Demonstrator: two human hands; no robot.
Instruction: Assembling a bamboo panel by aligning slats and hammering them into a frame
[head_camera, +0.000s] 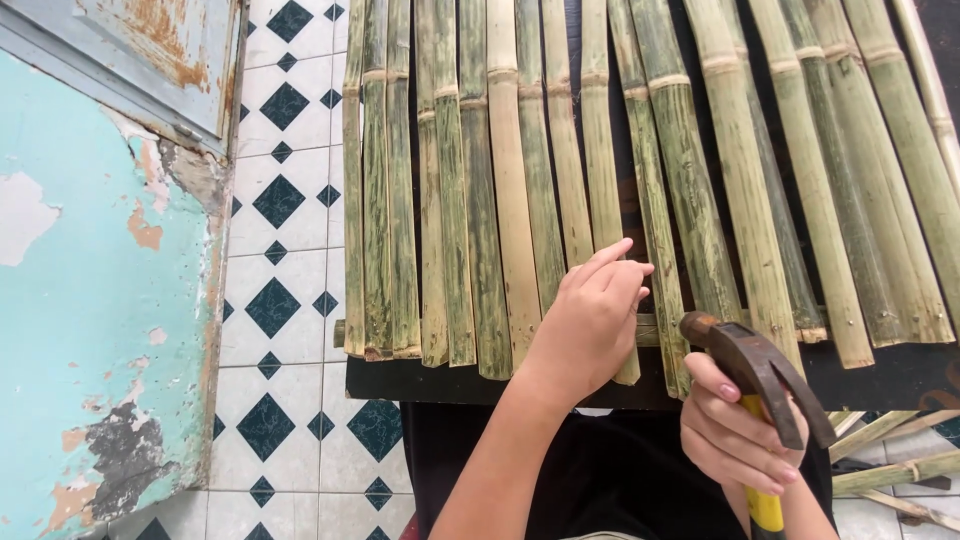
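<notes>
right hand (735, 430) grips upright hammer (755, 365), head pointing left; left hand (590, 320) pinches, perhaps a nail.

One claw hammer (757, 375), two hands, roughly twenty split bamboo slats (510, 190)

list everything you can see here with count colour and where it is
bamboo slats: many, too overlapped to count exactly, green to pale yellow, laid side by side across the dark surface
dark surface: one, black, under the slats at the near edge
claw hammer: one, dark rusty head on a yellow handle, lower right
loose bamboo strips: a few, pale green, on the floor at lower right
tiled floor: white with dark diamond tiles, left of the slats
wall: turquoise, peeling paint, far left
left hand: fingertips pinched together on a slat near its lower end
right hand: gripping the hammer close to its head
</notes>
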